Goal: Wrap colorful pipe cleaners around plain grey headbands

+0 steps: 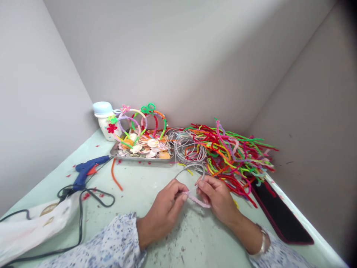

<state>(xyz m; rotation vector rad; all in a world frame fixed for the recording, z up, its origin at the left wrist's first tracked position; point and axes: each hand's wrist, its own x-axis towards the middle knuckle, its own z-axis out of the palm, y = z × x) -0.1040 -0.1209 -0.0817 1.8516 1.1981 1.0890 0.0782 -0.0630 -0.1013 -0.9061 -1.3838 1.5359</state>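
A thin grey headband hoop (204, 171) stands between my two hands, its arc pointing away from me. My left hand (169, 203) pinches one end of it, together with a pale pink pipe cleaner (198, 201). The pipe cleaner curves below the hoop, its free end reaching under my right fingers. My right hand (219, 197) has thumb and forefinger closed on the other side of the hoop. Behind the hands lies a loose stack of grey hoops (190, 148).
A metal tray (139, 159) of shells holds decorated headbands, beside a white jar (108, 126). Coloured pipe cleaners (234, 152) pile at back right, near a black mat (281, 216). A blue glue gun (86, 171), its cord and a plastic bag (41, 227) lie left.
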